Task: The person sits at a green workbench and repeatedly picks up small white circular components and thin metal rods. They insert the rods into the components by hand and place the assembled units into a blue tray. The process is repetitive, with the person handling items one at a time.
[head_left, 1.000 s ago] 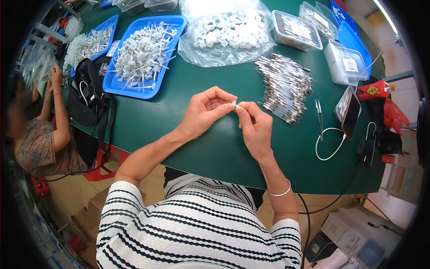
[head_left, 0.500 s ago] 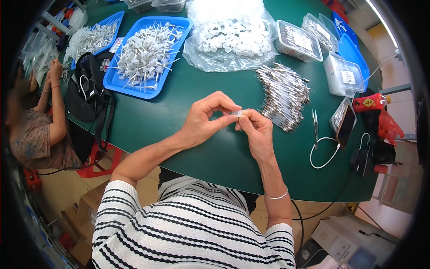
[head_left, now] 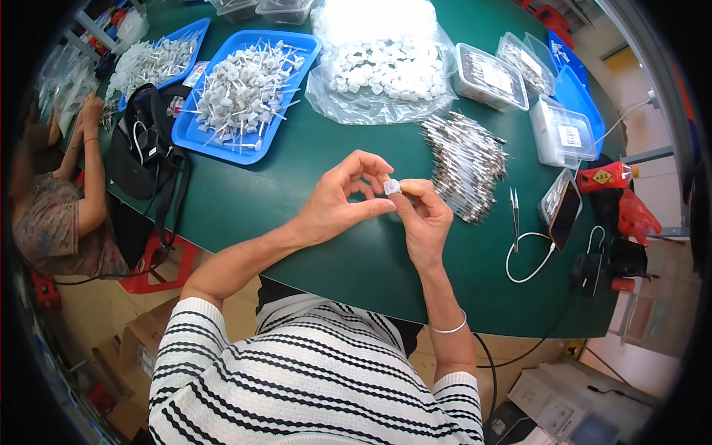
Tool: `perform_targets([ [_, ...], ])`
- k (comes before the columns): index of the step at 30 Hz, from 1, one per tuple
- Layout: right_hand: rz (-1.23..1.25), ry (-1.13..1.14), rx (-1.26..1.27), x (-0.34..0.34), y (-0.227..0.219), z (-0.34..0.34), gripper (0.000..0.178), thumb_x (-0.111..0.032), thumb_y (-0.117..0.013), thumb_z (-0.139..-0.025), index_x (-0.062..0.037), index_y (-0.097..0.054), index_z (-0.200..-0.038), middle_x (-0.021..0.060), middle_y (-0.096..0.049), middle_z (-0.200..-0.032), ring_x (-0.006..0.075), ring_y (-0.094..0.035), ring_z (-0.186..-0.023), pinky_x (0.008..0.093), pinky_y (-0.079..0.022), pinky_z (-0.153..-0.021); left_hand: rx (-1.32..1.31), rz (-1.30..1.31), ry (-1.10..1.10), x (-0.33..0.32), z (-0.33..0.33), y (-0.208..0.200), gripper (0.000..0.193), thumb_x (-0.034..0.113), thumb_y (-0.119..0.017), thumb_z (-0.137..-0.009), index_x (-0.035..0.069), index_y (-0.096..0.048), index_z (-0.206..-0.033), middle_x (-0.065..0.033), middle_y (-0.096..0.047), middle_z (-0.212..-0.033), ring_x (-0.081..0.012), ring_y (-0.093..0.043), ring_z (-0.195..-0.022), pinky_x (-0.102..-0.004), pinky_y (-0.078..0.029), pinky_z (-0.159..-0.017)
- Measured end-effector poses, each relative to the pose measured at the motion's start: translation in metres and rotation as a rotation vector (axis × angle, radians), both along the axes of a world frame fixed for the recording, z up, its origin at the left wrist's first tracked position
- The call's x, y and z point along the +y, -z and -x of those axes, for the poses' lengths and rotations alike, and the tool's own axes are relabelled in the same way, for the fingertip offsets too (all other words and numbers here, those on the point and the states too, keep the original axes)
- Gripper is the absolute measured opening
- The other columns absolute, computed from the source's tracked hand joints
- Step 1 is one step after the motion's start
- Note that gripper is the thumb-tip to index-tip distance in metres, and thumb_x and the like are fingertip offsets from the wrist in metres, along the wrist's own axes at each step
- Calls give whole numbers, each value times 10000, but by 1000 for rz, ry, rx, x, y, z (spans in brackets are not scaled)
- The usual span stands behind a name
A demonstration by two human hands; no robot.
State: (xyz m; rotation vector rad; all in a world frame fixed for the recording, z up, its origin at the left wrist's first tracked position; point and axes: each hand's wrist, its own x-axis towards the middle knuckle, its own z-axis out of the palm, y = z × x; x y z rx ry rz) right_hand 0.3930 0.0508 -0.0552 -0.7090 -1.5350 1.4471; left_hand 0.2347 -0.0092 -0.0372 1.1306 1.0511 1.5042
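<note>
A small white plastic cap [head_left: 391, 187] is pinched between the thumb and forefinger of my right hand [head_left: 424, 219], its face turned upward. My left hand [head_left: 337, 196] is just left of the cap, thumb and fingers curved and apart, with nothing gripped between them. Its thumb tip lies close under the cap; whether it touches my right fingers is hard to tell. Beyond the hands, many similar white pieces [head_left: 393, 70] lie on a clear plastic bag [head_left: 341, 111]. To the right of my right hand is a heap of slim metal-and-clear rods [head_left: 466, 167].
A blue tray [head_left: 248, 157] of white-capped stems stands at the left, beside a black bag [head_left: 144, 167]. Tweezers [head_left: 515, 215], a phone [head_left: 567, 211] with a white cable and clear plastic boxes [head_left: 567, 137] lie at the right. Another person [head_left: 67, 222] sits at the far left.
My left thumb and fingers have spread apart from the white piece. My right hand keeps hold of it, now with its face showing. The view has shifted slightly.
</note>
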Motion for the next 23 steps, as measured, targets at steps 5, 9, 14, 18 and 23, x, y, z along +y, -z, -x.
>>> perform_targets([
  [5,-154,43,-49,0,-2,1,111,1,-709,-792,-29,-660,-887,39,-648,-888,147,-550,-833,283,-434,-762,173,-57,-21,-1,5,2,297,-4,-674,-827,5,-580,-1108,-47,-565,-1013,-95,-558,-866,-248,-470,-787],
  [9,-267,73,-105,0,-2,1,134,8,-720,-767,-43,-663,-878,48,-658,-892,170,-559,-831,296,-436,-753,235,-58,-3,0,9,-3,206,19,-656,-851,-5,-607,-1051,-45,-587,-990,-95,-573,-845,-245,-479,-770],
  [14,-455,107,-183,0,-5,3,158,21,-732,-745,-48,-668,-872,54,-662,-893,181,-569,-821,301,-440,-738,223,27,-52,-2,4,-3,149,59,-631,-889,-12,-608,-1017,-56,-631,-932,-88,-600,-824,-230,-503,-711],
  [18,-406,126,-156,-2,-1,2,174,37,-739,-732,-43,-666,-868,59,-661,-887,180,-572,-805,294,-442,-725,110,92,-51,-4,3,-3,99,69,-616,-905,-13,-600,-959,-82,-653,-951,-91,-618,-829,-220,-520,-696],
  [23,-215,103,-33,-4,6,3,174,44,-738,-744,-40,-670,-880,52,-663,-886,183,-575,-810,297,-454,-740,-1,41,-46,-4,2,0,80,66,-607,-911,-11,-591,-923,-109,-659,-997,-110,-629,-863,-222,-530,-713],
])
